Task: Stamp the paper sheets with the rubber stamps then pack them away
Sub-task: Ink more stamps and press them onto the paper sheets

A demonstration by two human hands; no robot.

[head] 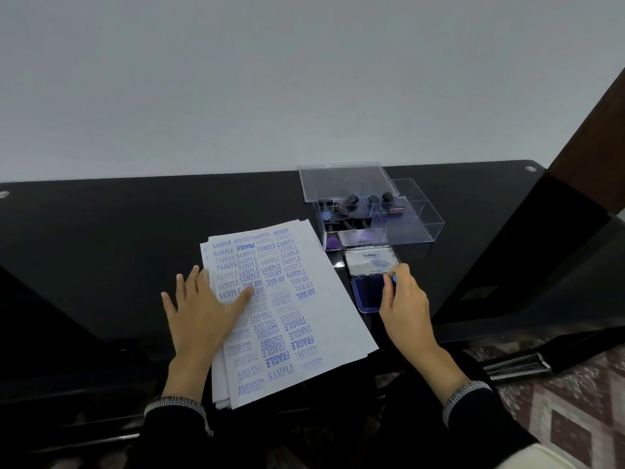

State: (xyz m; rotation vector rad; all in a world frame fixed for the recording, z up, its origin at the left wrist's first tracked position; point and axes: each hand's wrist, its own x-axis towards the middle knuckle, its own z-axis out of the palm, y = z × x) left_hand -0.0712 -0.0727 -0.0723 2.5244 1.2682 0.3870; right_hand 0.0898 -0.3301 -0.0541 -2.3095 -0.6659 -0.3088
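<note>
A stack of paper sheets [297, 299], crowded with blue impressions reading SAMPLE, AMENDED, FRAGILE, AIR MAIL, EXPRESS and FAX OUT, was laid at the near edge of the black bench [101, 231], overhanging it. The left hand [203, 309] was spread flat, fingers wide, on the stack's left side. A rubber stamp [392, 278] with a blue cap was gripped by the right hand [406, 299] over the open blue ink pad [367, 294], its lid marked Artline. A clear plastic box [416, 214] of black-handled stamps was set behind the pad, towards the far edge.
</note>
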